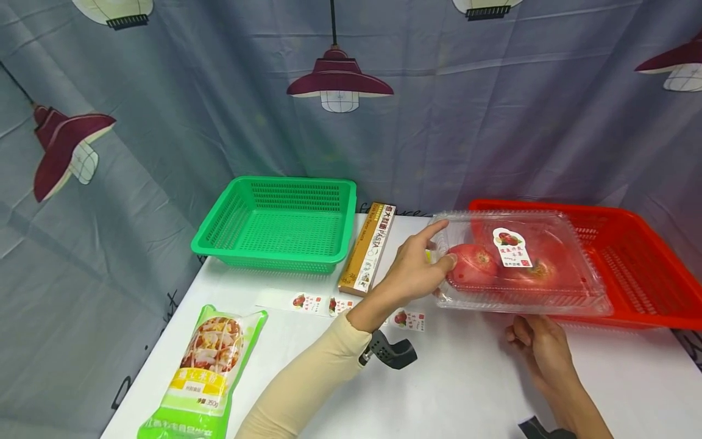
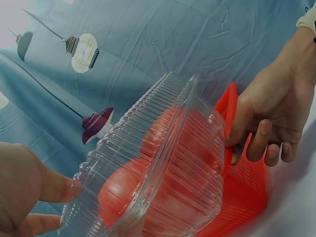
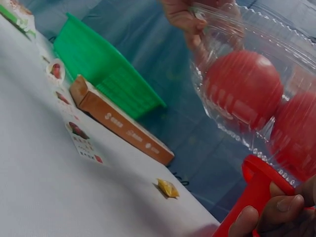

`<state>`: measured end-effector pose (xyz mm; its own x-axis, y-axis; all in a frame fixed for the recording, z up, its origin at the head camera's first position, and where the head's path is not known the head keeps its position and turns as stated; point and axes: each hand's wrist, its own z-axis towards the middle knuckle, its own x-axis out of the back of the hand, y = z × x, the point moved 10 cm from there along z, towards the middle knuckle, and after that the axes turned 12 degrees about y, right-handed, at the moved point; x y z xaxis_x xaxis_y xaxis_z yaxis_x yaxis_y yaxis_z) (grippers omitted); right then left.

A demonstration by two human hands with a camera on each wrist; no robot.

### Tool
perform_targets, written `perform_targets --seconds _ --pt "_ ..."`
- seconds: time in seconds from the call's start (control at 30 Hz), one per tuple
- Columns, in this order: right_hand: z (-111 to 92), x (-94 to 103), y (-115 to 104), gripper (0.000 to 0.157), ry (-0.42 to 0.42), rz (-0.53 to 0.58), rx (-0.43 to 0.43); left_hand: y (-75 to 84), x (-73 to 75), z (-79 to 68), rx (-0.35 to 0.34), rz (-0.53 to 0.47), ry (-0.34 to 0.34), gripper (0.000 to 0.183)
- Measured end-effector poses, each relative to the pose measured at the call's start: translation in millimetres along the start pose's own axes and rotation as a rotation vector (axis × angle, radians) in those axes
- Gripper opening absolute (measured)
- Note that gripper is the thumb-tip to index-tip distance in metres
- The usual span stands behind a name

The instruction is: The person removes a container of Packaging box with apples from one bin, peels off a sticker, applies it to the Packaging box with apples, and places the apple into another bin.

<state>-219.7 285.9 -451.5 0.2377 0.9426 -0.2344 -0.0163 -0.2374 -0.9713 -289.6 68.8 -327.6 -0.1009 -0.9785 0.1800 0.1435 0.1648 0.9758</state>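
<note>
My left hand (image 1: 419, 262) grips the left end of a clear plastic clamshell box (image 1: 565, 299), thumb on its lid side. Inside the box are round red fruits (image 3: 244, 89), and a white label (image 1: 512, 247) is stuck on top. The box is held up over the left part of a red plastic basket (image 1: 631, 262). My right hand (image 1: 543, 347) pinches the near rim of this basket, its fingers curled at the edge, as the right wrist view shows. Part of the basket is hidden behind the box.
A green basket (image 1: 274, 238) stands at the back left, beside a long pasta carton (image 1: 367, 250). Small printed labels (image 1: 408, 320) lie in a row on the white table (image 1: 439, 390). A green food bag (image 1: 203, 366) lies front left. A small yellow packet (image 3: 168, 188) is near the carton.
</note>
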Motion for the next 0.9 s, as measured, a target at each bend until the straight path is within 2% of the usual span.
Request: perform_targets --seconds 0.17,0.43,0.9 --pt "0 0.8 -1 0.033 0.002 -0.033 0.015 3.8 -2.0 2.0 -0.021 0.007 0.011 0.064" --pt "0 -0.1 -2 0.033 -0.005 -0.025 0.023 6.2 -4.9 2.7 -0.028 0.022 0.005 0.065" --pt "0 0.8 -1 0.033 -0.001 -0.018 0.023 6.2 -12.3 6.0 -0.01 0.056 0.011 0.064"
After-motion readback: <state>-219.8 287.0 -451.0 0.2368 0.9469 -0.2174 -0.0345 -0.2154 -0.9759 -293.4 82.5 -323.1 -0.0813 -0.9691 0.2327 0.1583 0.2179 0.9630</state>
